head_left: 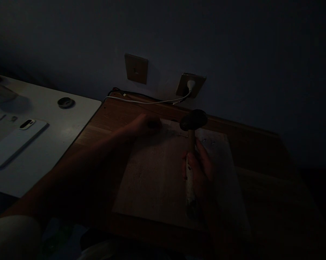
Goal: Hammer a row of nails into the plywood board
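The scene is very dark. My right hand (199, 169) is wrapped round the pale wooden handle of a hammer (192, 121), whose dark head is raised above the far edge of a flat wooden board (152, 173). My left hand (146, 124) rests on the board's far left corner, fingers curled together near a few small things that may be nails (179, 134); I cannot make out what the fingers hold.
The board lies on a brown wooden desk (260, 173) against a wall. A white cable (146, 102) runs to a plug in a wall socket (190, 85); a switch plate (136, 68) is beside it. On the white table (57, 130) to the left lie a phone (15, 141) and a small round object (66, 102).
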The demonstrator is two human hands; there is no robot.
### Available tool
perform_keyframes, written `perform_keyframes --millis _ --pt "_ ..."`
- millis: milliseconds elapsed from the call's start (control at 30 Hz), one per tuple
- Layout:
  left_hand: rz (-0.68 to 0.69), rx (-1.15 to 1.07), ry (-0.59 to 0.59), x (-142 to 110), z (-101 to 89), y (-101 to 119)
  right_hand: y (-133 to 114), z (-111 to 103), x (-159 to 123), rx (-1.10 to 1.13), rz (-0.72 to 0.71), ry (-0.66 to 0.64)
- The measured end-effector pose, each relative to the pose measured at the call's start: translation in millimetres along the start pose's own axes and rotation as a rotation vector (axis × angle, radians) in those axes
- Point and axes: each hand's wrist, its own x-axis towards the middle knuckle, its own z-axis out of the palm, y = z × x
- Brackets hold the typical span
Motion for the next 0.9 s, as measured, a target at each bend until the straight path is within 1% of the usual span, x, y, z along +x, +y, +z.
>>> perform_keyframes --millis 167,300,400,500,700,900 --pt "-0.011 -0.013 0.026 -3 6.1 0 3 0 -2 -0.019 0.018 -0.050" --pt "-0.032 -0.061 0.047 -4 6.6 -3 -4 3 0 -0.016 0.080 -0.102" --pt "-0.030 -0.105 0.063 -5 7.1 -5 -12 8 5 -0.022 0.142 -0.183" --pt "-0.029 -0.151 0.090 -7 9.1 -8 -12 17 8 -0.031 0.158 -0.257" --pt "-0.038 -0.136 0.129 -7 12.7 -13 5 29 7 -0.093 0.107 -0.245" --pt "-0.034 -0.107 0.124 -8 12.7 -14 5 34 2 -0.099 0.096 -0.229"
